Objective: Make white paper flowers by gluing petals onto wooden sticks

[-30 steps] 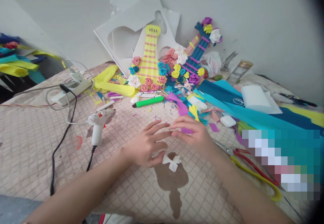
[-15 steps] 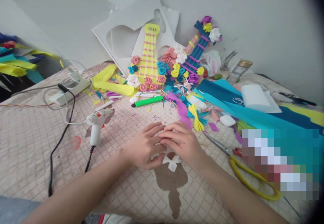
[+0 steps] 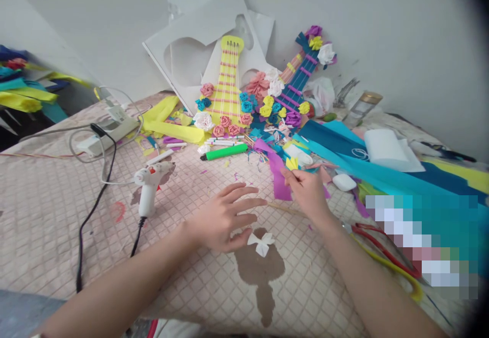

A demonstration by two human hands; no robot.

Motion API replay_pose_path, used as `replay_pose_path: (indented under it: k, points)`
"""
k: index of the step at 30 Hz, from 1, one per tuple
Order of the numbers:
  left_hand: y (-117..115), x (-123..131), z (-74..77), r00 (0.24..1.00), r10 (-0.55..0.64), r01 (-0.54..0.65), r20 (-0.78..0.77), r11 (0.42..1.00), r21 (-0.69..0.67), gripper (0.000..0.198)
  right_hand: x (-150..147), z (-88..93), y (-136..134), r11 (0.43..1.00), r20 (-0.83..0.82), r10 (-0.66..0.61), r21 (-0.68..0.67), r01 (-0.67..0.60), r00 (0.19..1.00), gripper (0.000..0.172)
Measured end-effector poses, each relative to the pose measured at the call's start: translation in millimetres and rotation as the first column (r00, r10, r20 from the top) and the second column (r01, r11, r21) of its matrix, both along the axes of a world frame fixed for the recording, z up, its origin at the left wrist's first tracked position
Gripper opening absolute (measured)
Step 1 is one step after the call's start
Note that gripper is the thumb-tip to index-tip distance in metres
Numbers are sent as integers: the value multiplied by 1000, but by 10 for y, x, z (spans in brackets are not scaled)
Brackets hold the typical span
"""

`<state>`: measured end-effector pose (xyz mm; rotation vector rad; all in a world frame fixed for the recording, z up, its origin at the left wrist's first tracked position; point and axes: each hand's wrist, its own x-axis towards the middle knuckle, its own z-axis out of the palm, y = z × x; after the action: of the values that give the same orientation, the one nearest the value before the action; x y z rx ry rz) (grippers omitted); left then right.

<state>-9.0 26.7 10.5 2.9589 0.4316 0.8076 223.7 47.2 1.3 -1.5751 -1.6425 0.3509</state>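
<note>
My left hand [image 3: 227, 218] is open, fingers spread, above the quilted table cover. Close to its thumb lies a small white paper bow [image 3: 262, 243], on a brown guitar-shaped patch [image 3: 262, 271] of the cover. My right hand [image 3: 311, 195] is farther forward and to the right, its thumb and forefinger drawn together at the edge of a purple crepe paper strip [image 3: 280, 182]. A yellow pleated paper bow [image 3: 292, 163] shows just beyond those fingers, mostly covered by the hand. What the right fingertips pinch, if anything, I cannot make out.
At left stand a white glue gun [image 3: 148, 190] and a power strip [image 3: 109, 136] with cables. Scissors with yellow and red handles [image 3: 393, 256] lie at right. Behind are a green marker [image 3: 225, 152], a yellow paper guitar [image 3: 228, 88], a blue one [image 3: 296, 85] and crepe sheets [image 3: 344, 157].
My hands, which were together above the white bow, have parted. The right one moved forward and right to the purple strip and yellow bow; the left stayed with fingers more spread.
</note>
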Motion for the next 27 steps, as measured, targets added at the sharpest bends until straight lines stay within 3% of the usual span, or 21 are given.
replay_pose_path:
  k: [3,6,8,11,14,18,22,24,27]
  points:
    - [0,0,-2,1000,3,-3,-12,1000,8,20,-108,97,-101,969,-52,223,121,-216,973,16]
    - [0,4,-28,1000,14,-14,8,1000,20,20,-308,171,-243,843,5,509,199,-500,861,14]
    - [1,10,-51,999,26,-27,19,999,20,20,-434,181,-317,779,89,571,253,-573,816,10]
    - [4,21,-70,1000,23,-23,9,1000,9,19,-561,165,-375,786,102,551,271,-556,828,9]
    - [2,34,-61,1000,12,-12,-11,1000,7,19,-591,140,-367,864,-121,502,122,-489,857,11]
    - [-11,40,-32,999,-15,16,-32,1000,18,18,-474,71,-251,940,-400,260,-102,-325,879,20]
    - [-17,31,-18,999,4,-2,-42,999,34,19,-281,35,-140,989,-339,69,-97,-108,938,37]
    - [-13,27,-19,999,8,-7,-43,999,35,20,-236,70,-155,991,-299,92,-68,-117,950,39]
    - [-5,25,-32,999,7,-6,-32,999,33,20,-282,150,-253,932,-202,361,94,-349,910,18]
